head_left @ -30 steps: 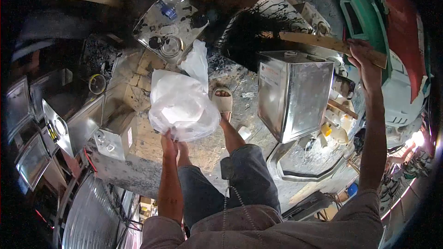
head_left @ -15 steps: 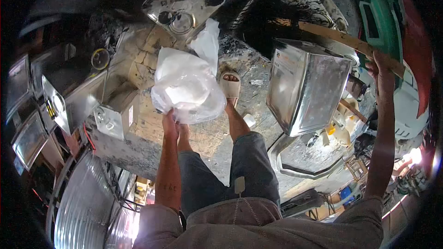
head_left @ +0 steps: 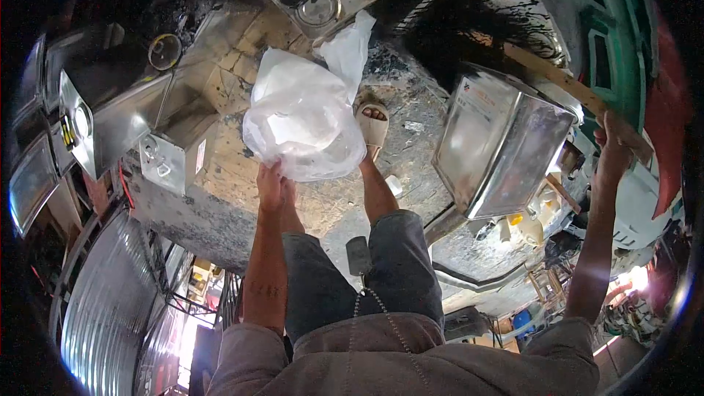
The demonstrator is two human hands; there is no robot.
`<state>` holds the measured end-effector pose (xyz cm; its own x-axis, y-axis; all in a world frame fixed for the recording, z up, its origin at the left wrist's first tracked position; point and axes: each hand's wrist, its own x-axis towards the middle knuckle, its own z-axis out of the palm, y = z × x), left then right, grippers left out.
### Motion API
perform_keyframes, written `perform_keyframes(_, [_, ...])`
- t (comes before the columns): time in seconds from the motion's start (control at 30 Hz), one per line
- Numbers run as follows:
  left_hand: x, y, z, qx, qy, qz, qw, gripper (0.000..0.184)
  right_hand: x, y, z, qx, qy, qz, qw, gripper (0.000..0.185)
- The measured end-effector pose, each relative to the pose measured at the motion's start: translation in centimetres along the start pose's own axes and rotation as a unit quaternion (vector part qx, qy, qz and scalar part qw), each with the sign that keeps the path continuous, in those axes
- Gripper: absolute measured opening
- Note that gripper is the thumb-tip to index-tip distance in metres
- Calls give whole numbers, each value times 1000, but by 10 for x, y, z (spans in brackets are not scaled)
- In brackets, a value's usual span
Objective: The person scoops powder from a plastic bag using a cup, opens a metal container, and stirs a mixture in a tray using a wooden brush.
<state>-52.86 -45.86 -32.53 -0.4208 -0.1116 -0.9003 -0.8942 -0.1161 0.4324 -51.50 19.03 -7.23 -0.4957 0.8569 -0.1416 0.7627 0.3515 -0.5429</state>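
A translucent white plastic bag [head_left: 304,121] lies in front of me, bulging and bright in the middle; what is inside cannot be made out. My left hand [head_left: 271,185] is closed on its near edge. Out to the right, my right hand [head_left: 614,148] is wrapped round the wooden handle [head_left: 557,77] of a brush. The brush's splayed black bristles [head_left: 477,22] reach over a dark-smeared metal surface. Below the handle stands a large square metal tin [head_left: 499,147], slightly apart from my right hand.
Another tin [head_left: 167,165] lies to the left, near a clear ring-shaped piece [head_left: 164,51]. A black-stained tin [head_left: 319,4] is at the far side. My sandalled foot [head_left: 372,125] is beside the bag. Corrugated sheeting [head_left: 110,301] stands lower left; a green structure [head_left: 601,59] is at right.
My view has shifted, so the tins and bag appear displaced. My left hand still grips the bag's edge, and my right hand, still on the brush handle, appears a little lower.
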Motion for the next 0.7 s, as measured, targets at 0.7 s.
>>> perform_keyframes(0.7, [21,17,40,-105,-65,4,992,43,41,73,17,11,-52,-46,998,28])
